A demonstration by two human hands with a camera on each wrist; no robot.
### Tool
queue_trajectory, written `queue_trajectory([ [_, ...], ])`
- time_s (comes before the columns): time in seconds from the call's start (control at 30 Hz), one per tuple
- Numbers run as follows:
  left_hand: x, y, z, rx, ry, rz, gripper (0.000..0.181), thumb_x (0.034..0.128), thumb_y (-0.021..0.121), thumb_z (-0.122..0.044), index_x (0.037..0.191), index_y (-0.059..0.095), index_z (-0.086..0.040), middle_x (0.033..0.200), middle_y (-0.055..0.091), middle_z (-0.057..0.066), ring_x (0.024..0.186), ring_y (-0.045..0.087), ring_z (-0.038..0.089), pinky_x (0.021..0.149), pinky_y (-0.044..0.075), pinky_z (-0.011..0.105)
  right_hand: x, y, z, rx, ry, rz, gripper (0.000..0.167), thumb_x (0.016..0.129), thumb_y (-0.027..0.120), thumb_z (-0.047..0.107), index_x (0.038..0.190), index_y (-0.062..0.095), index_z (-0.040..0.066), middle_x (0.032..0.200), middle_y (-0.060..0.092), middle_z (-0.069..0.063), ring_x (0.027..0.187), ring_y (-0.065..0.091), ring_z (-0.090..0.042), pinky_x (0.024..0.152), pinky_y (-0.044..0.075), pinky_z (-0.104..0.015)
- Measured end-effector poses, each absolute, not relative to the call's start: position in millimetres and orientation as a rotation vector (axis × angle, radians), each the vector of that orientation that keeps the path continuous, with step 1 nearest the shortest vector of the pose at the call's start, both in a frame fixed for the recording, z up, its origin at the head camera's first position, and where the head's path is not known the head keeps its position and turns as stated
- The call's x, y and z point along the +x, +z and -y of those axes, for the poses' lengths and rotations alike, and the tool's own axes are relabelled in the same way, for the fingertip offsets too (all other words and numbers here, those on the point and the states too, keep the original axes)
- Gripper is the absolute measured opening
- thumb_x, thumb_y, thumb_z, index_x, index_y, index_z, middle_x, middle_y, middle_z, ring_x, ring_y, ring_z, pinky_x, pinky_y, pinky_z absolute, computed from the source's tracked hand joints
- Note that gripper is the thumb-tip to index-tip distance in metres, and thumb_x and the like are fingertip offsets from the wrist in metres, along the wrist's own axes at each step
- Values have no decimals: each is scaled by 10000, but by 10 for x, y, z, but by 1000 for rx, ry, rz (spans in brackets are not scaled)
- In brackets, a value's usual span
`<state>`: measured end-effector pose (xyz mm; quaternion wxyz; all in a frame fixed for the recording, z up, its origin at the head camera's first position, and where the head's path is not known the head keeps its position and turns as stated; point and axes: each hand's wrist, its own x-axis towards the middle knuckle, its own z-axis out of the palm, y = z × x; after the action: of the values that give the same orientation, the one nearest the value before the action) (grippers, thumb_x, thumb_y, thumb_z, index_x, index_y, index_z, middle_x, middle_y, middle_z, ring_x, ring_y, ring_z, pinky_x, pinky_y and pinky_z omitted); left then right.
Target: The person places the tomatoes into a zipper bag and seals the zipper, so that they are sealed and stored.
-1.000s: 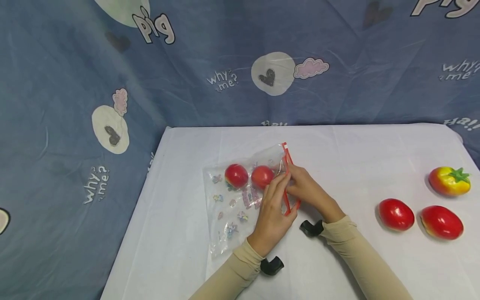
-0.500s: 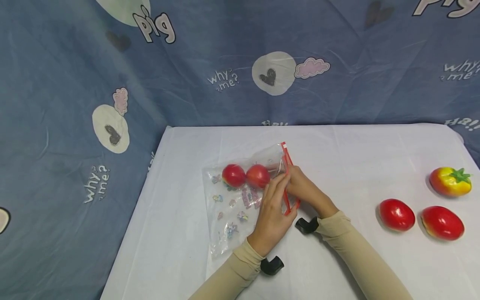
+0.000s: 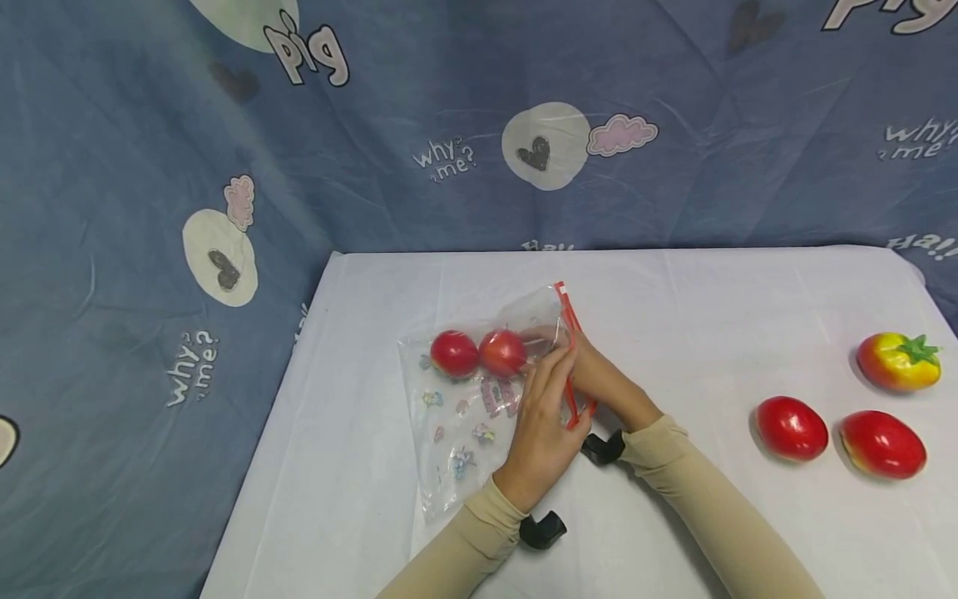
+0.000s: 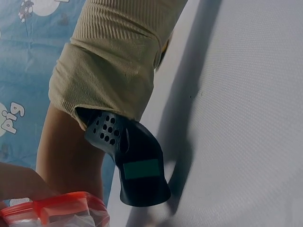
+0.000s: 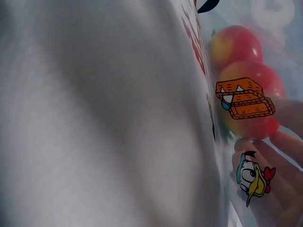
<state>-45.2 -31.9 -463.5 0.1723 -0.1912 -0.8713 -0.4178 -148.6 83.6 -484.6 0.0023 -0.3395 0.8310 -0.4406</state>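
Right hand [image 3: 595, 363] inside zip bag [image 3: 449, 466], grasping nearer tomato [image 3: 502, 353] at fingertips | second tomato [image 3: 453, 353] just past it, deeper from bag mouth | left hand [image 3: 545, 424] nearer, pinching mouth edge

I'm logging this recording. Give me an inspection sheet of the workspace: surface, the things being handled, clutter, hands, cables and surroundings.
Surface: table with a white covering.
Things being handled: clear printed bag with a red-edged mouth; inside, side by side, a farther red fruit and a nearer red fruit. Outside, to the right, two loose red fruits and a yellow-red fruit with a green top.
Clutter: nothing seen.
Left hand: on the bag at its mouth; whether it grips cannot be told.
Right hand: reaches into the bag, fingers and thumb on the nearer red fruit.
Wrists: a black device at each cuff.
Cables: nothing seen.
Surroundings: blue printed backdrop.
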Motion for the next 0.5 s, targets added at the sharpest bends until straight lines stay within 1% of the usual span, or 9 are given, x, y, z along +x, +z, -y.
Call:
queue_trajectory([
  [0.03, -451, -4633, 320, -543, -1184, 2475, 830, 753, 836, 51, 1503, 495, -47, 1508, 516, 84, 1421, 478, 245, 1230, 351, 518, -1486, -4847, -832, -1060, -1398, -2596, 408, 886, 756, 45, 1282, 669, 1, 1232, 728, -162, 1161, 665, -345, 1046, 497, -519],
  [0.17, -443, -4621, 328, -539, -1161, 2490, 815, 762, 837, 32, 1499, 500, -53, 1515, 514, 70, 1418, 484, 232, 1217, 381, 392, -1490, -4858, -815, -1056, -1440, -2558, 432, 885, 765, 49, 1297, 650, -12, 1239, 723, -174, 1140, 687, -345, 1032, 520, -508],
  [0.23, -443, -4624, 328, -539, -1150, 2485, 811, 758, 840, 30, 1493, 506, -50, 1507, 521, 76, 1407, 494, 241, 1199, 399, 369, -1495, -4865, -804, -1063, -1450, -2537, 431, 890, 752, 37, 1301, 638, -29, 1237, 723, -186, 1135, 697, -352, 1029, 528, -506],
  [0.37, -445, -4635, 328, -535, -1137, 2478, 800, 758, 842, 23, 1484, 514, -53, 1495, 531, 77, 1394, 504, 247, 1183, 413, 366, -1508, -4867, -776, -1056, -1492, -2472, 401, 916, 724, 27, 1302, 631, -31, 1234, 726, -187, 1124, 710, -343, 1026, 535, -487],
  [0.5, -444, -4637, 330, -534, -1138, 2478, 788, 768, 837, 20, 1482, 515, -53, 1495, 529, 73, 1390, 504, 245, 1184, 411, 366, -1513, -4875, -757, -1035, -1544, -2414, 408, 929, 715, 28, 1323, 622, -27, 1279, 704, -202, 1159, 694, -355, 1037, 533, -470],
])
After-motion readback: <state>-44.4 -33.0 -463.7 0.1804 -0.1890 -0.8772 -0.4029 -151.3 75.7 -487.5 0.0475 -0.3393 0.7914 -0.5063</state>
